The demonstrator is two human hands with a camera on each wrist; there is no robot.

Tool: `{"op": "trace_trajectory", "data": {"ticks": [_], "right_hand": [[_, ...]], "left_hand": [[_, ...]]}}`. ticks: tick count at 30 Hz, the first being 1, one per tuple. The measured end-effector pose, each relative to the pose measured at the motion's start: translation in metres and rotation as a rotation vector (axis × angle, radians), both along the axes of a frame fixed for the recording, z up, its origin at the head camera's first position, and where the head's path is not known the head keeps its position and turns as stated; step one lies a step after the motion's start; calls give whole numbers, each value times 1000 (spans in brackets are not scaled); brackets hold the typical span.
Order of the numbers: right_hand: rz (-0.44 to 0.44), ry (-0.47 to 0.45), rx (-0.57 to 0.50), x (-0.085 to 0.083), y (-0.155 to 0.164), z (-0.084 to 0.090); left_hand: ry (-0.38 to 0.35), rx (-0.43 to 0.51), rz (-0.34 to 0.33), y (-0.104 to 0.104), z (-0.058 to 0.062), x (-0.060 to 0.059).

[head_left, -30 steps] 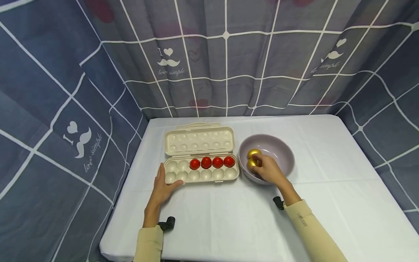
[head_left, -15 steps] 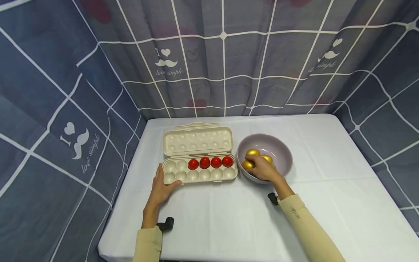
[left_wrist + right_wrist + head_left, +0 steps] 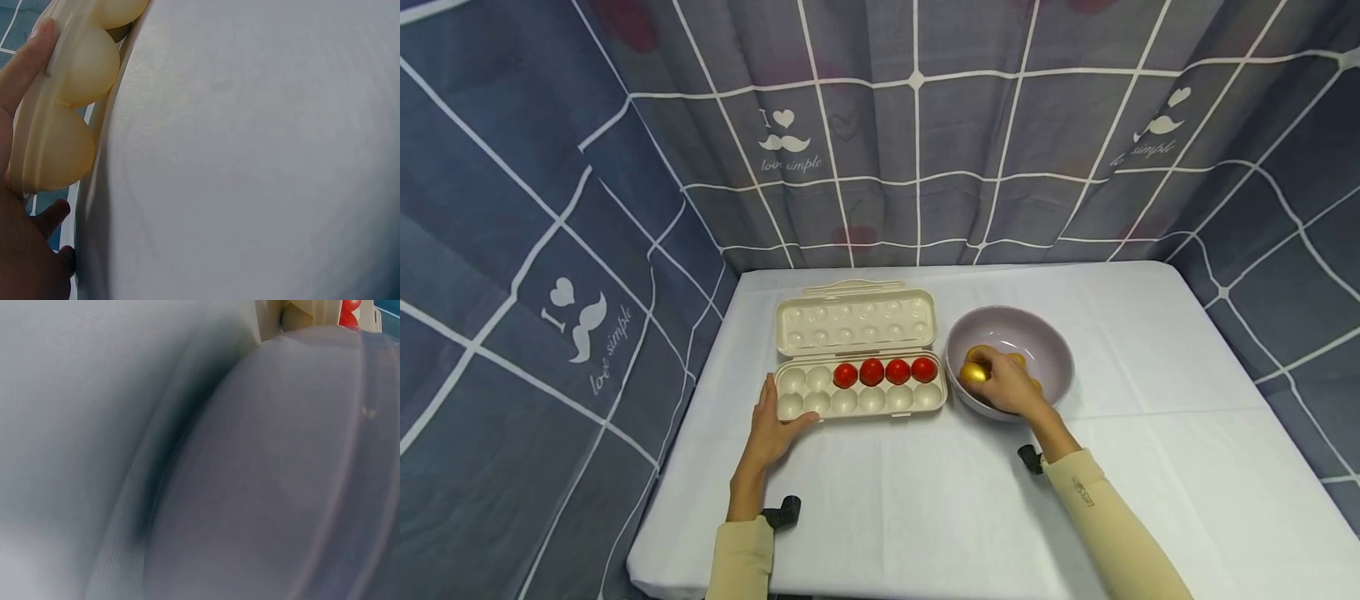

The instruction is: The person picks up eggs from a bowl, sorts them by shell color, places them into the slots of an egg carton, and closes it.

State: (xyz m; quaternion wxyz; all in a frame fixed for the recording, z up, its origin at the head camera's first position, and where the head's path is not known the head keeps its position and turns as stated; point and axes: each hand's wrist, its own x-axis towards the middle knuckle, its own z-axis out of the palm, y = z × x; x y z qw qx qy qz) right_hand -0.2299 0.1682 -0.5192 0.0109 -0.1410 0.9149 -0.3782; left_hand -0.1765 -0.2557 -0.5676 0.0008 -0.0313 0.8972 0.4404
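Note:
In the head view, my left hand (image 3: 771, 433) holds the left front corner of a cream egg carton (image 3: 857, 417). Its thumb lies along the front rim and its fingers along the left end. Several shiny red eggs (image 3: 872, 372) stand in the back row, from the third cup to the right end. To the right, my right hand (image 3: 1006, 382) reaches into a mauve bowl (image 3: 1056, 354) and pinches a golden egg (image 3: 973, 374). Other golden eggs lie partly hidden beneath that hand. The right wrist view shows mainly the bowl's outer wall (image 3: 262, 475), without the fingers.
The carton's lid (image 3: 855, 323) lies folded back behind it. A white cloth (image 3: 880, 508) covers the table. Dark checked curtains (image 3: 880, 167) stand behind it and at both sides. Small black devices (image 3: 782, 513) sit at both wrists.
My right hand has shifted among the golden eggs in the bowl and now pinches one near the bowl's left side. My left hand keeps its place on the carton.

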Motion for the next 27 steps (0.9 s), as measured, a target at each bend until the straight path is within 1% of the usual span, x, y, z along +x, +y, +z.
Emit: {"op": "trace_trajectory", "data": {"ticks": [5,9,14,18,21,27], "right_hand": [[-72,63,-43,3,-1,2],[-120,117,-135,5,-1,4],[-138,172,-244,8,-3,5],[-147,204,-330,12,-12,6],[-134,215,-403,14,-25,7],[-36,190,-563,22,-71,16]], "left_hand": [[3,-3,-3,-1,-1,0],[7,-8,-6,-1,0,0],[-6,-11,-9,-1,1,0],[-15,-8,-7,-2,1,1],[-20,-1,-5,-2,2,1],[-8,1,-9,-1,2,0]]}}
